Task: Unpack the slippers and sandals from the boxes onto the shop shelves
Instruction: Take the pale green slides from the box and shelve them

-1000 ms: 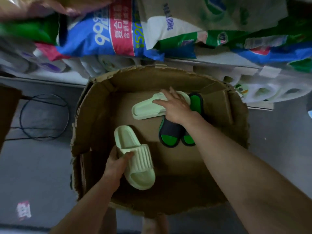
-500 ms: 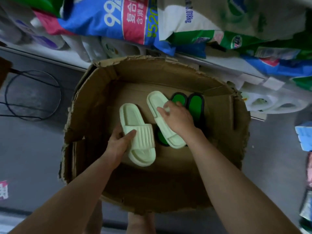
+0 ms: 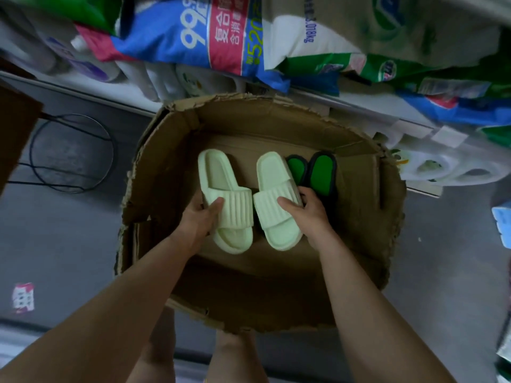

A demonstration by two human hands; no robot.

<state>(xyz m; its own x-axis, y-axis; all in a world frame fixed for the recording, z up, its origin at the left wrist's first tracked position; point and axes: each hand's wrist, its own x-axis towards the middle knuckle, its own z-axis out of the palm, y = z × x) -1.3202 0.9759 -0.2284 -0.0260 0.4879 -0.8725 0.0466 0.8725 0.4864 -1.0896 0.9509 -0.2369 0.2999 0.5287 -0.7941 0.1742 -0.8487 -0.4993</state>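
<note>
Two pale green slides lie side by side inside an open cardboard box (image 3: 154, 167) on the floor. My left hand (image 3: 200, 219) grips the left pale slide (image 3: 221, 189) at its ribbed strap, thumb on top. The right pale slide (image 3: 276, 194) is held the same way by my right hand (image 3: 309, 214). Just right of them, a pair of dark slippers with bright green insoles (image 3: 318, 172) lies in the box, partly hidden behind my right hand.
Shelves behind the box hold large printed bags (image 3: 221, 37) and packs of paper rolls (image 3: 442, 167). A black wire ring (image 3: 72, 153) lies on the grey floor at the left. My legs show below the box's near edge.
My right hand turned the second pale slide to lie parallel with the first. Both slides now sit together as a pair, toes toward me, one hand on each.
</note>
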